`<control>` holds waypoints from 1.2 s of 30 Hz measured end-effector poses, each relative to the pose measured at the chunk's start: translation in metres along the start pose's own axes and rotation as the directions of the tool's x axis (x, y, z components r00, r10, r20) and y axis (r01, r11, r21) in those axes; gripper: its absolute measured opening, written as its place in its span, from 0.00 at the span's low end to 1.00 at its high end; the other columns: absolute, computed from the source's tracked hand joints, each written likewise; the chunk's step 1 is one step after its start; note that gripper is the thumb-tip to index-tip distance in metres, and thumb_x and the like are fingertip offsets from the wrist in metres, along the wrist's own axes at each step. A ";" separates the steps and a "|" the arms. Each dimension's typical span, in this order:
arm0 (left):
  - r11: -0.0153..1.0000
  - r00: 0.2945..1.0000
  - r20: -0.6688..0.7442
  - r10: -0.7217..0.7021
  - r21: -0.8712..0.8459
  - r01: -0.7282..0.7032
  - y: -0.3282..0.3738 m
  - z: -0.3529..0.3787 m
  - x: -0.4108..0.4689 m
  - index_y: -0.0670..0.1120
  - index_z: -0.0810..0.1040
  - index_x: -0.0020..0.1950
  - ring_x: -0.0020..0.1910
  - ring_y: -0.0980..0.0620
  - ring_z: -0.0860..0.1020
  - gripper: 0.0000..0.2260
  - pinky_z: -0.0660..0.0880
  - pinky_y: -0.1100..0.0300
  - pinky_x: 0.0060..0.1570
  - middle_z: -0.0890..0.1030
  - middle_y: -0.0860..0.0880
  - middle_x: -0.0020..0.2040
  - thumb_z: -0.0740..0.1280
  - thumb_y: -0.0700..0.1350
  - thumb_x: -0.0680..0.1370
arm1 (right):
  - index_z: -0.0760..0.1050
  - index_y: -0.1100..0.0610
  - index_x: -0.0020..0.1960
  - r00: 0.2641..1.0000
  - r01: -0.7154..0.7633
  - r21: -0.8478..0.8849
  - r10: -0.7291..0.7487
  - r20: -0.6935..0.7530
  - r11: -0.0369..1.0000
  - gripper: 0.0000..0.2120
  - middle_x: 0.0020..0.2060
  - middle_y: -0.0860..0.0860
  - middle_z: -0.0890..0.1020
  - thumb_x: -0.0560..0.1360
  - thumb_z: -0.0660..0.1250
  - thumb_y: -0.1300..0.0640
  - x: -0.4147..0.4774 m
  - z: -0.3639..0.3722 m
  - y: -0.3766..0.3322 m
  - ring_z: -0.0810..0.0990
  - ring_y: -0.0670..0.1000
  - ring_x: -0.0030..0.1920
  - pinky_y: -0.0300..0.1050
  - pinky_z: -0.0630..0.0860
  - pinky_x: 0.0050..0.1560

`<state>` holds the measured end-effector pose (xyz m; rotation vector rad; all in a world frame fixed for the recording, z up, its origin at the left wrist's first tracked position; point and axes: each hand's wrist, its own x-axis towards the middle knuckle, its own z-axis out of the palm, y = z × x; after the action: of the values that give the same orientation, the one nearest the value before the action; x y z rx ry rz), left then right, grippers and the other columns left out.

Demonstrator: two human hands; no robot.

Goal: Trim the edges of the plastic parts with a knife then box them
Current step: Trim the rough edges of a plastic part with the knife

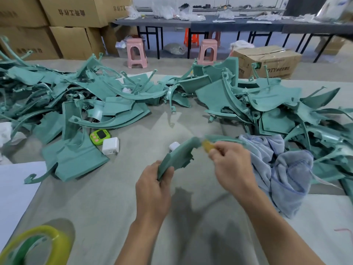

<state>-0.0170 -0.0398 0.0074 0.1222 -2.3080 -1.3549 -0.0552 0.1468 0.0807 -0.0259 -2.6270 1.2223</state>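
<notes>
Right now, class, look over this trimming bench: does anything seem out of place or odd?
Yes. A green timer and a white charger lie at the edge of the left heap of plastic parts, small gadgets amid work pieces. A crumpled blue towel sprawls beside the right hand.

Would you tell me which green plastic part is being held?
The curved part gripped by the left hand, yellow knife at its far end; the others lie on the table.

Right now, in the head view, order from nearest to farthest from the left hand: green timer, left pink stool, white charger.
1. white charger, just left of the left hand.
2. green timer, just beyond the charger, farther left.
3. left pink stool, far back.
</notes>
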 end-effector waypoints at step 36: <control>0.980 0.972 -0.182 0.147 -0.105 -0.168 0.034 -0.038 0.017 0.69 0.80 0.60 0.43 0.63 0.83 0.28 0.73 0.75 0.49 0.85 0.64 0.42 0.80 0.48 0.65 | 0.80 0.53 0.35 0.998 -0.057 0.815 0.056 0.030 0.577 0.14 0.32 0.49 0.76 0.78 0.66 0.63 0.027 0.047 -0.019 0.71 0.49 0.38 0.45 0.67 0.44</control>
<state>-0.0112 -0.0580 0.0575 0.0174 -2.0421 -1.3422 -0.0904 0.1021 0.0716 0.0585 -1.7957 2.3332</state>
